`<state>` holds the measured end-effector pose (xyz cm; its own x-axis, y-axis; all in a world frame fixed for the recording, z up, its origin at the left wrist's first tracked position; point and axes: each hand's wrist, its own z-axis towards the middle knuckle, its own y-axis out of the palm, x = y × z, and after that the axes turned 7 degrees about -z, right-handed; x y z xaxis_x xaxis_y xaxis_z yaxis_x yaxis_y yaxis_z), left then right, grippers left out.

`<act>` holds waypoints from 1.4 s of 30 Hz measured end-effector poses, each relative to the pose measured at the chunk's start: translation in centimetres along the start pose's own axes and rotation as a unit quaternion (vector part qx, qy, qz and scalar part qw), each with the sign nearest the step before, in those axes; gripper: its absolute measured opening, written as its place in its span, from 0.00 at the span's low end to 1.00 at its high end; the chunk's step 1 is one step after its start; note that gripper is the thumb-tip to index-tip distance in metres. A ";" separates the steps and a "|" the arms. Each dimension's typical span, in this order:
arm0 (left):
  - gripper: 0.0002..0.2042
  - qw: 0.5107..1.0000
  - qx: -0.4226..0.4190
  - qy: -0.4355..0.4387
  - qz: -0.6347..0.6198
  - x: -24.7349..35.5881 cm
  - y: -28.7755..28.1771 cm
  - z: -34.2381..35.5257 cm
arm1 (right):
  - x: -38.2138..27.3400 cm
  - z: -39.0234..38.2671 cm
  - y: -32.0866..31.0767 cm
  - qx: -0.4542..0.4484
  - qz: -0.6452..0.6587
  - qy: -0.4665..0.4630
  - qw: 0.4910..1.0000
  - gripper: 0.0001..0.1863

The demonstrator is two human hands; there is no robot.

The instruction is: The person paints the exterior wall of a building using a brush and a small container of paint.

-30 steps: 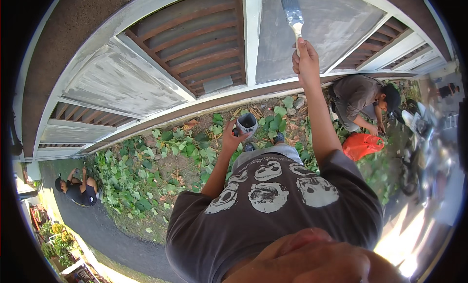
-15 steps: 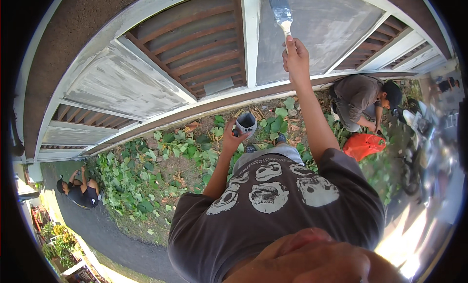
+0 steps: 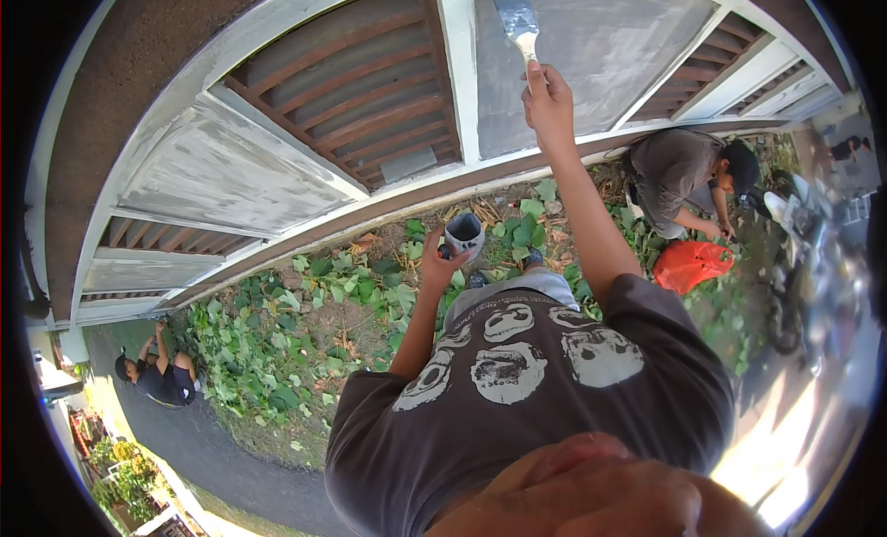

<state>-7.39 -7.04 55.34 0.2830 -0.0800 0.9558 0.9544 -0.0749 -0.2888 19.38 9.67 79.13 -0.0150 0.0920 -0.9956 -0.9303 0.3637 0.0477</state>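
My right hand [image 3: 550, 103] is raised in front of me, its fingers wrapped round the pale handle of a paintbrush [image 3: 517, 21]. The wide bristles are coated with grey-blue paint and lie against or close to a grey wall panel [image 3: 582, 70]; whether they touch, I cannot tell. Lower down, at waist height, my left hand [image 3: 442, 262] grips a small paint cup [image 3: 465, 234] from its left side. The cup is whitish outside with dark marks, and its inside looks dark grey; how much paint it holds cannot be made out.
Brown slatted vents [image 3: 356, 84] and a streaky panel [image 3: 236, 167] sit in white framing. Leafy plants [image 3: 268, 343] cover the ground below. At right, a person [image 3: 679, 181] bends beside a red plastic bag [image 3: 691, 265], near motorcycles [image 3: 804, 250]. Another person [image 3: 162, 375] crouches far left on the path.
My right hand and the brush have shifted slightly left across the panel. My left hand keeps hold of the cup. The crouching person at far left has raised an arm toward the wall.
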 end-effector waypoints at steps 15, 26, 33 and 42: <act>0.37 0.999 -0.017 0.030 -0.005 0.0 0.4 0.4 | 21.8 -5.5 -6.0 0.006 -0.179 0.224 0.958 0.21; 0.42 0.999 -0.031 0.014 0.039 0.1 0.4 1.4 | -0.1 -2.6 -1.8 -0.008 0.050 0.011 0.999 0.22; 0.41 0.999 -0.039 -0.006 0.010 1.4 0.8 1.4 | 22.9 -3.5 -5.8 0.003 -0.126 0.246 0.961 0.23; 0.41 0.998 -0.057 -0.031 0.018 0.9 0.6 1.9 | -1.1 -1.5 -1.2 -0.033 0.031 0.128 0.991 0.20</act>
<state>-6.39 -5.23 56.15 0.3251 -0.0229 0.9454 0.9279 -0.1854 -0.3236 19.95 7.75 80.00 -0.1566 -0.1282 -0.9793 -0.9465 0.3027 0.1118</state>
